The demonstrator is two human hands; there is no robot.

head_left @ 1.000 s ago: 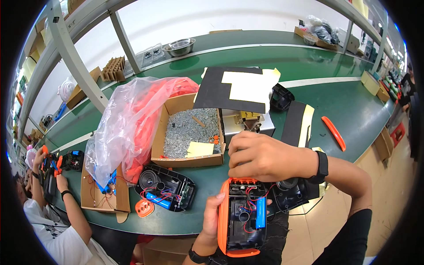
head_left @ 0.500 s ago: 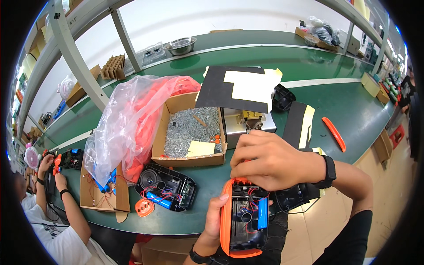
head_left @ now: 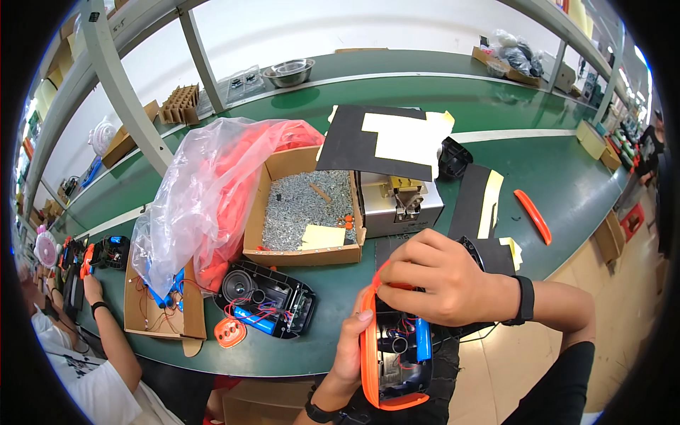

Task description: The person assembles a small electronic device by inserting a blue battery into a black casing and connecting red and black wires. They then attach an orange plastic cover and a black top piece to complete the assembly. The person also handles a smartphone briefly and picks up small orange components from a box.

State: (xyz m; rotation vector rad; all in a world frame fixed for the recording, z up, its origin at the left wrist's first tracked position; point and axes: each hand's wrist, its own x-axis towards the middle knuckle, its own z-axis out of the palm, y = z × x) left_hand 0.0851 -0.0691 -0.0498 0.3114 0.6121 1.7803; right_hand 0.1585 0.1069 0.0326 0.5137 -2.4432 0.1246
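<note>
The left hand (head_left: 348, 347) held an orange-rimmed black device casing (head_left: 368, 354) along its left edge, thumb over the rim. The right hand (head_left: 443, 283) was bent over the casing's far end, its fingers drawn together; from where I stood I could not tell what, if anything, was pinched between them. The casing was at the near edge of the green worktable (head_left: 319, 358), its open side showing, long axis running near to far. Its far end was directly under the right fingers, the right hand nearer to that end, the left farther down the side. A blue cylindrical battery (head_left: 423, 341) sat along the casing's right inside.

Half a second earlier, the casing's far inside had shown just below the right hand; now that hand had come nearer and covered it, and more of the silver machine's (head_left: 382, 202) front was exposed.

Beyond, to the left, stood a cardboard box (head_left: 301, 259) of small metal screws. Nearer, left of the casing, lay a second opened black housing (head_left: 283, 304) beside an orange oval plate (head_left: 230, 332). An orange curved strip (head_left: 533, 216) lay far right.
</note>
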